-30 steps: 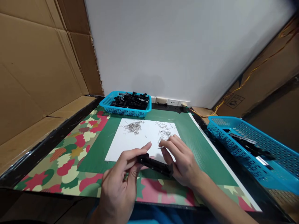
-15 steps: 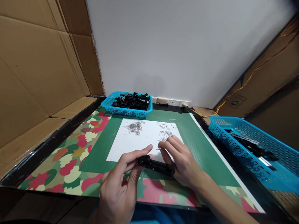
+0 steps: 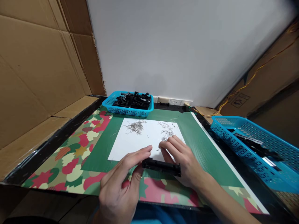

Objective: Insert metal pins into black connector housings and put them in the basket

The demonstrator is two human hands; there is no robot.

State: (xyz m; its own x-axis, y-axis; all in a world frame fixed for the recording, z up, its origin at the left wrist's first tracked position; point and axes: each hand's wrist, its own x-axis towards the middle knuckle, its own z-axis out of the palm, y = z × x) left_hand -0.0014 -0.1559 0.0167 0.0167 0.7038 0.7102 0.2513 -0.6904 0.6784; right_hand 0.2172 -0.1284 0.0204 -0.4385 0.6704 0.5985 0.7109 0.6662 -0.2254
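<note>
A long black plastic part point(image 3: 161, 166) lies crosswise between my two hands, low over the near edge of the table. My left hand point(image 3: 125, 175) grips its left end between thumb and fingers. Against its right end rests the palm side of my right hand point(image 3: 181, 157), whose thumb and index finger pinch a thin metal pin point(image 3: 159, 149). Beyond my hands, a white sheet of paper point(image 3: 130, 146) carries two heaps of tiny wire pieces: a dense pile point(image 3: 136, 127) on the left and a looser pile point(image 3: 166, 132) on the right, partly behind my right fingers.
At the back left stands a blue basket point(image 3: 127, 111) full of black plastic parts. Another blue basket point(image 3: 247, 155) with black parts sits at the right. Cardboard point(image 3: 42, 62) walls the left side; power sockets point(image 3: 175, 102) line the back wall.
The black part has turned slightly and shifted a little to the right, showing more of its length. My left fingers have straightened somewhat. The right hand still pinches the pin.
</note>
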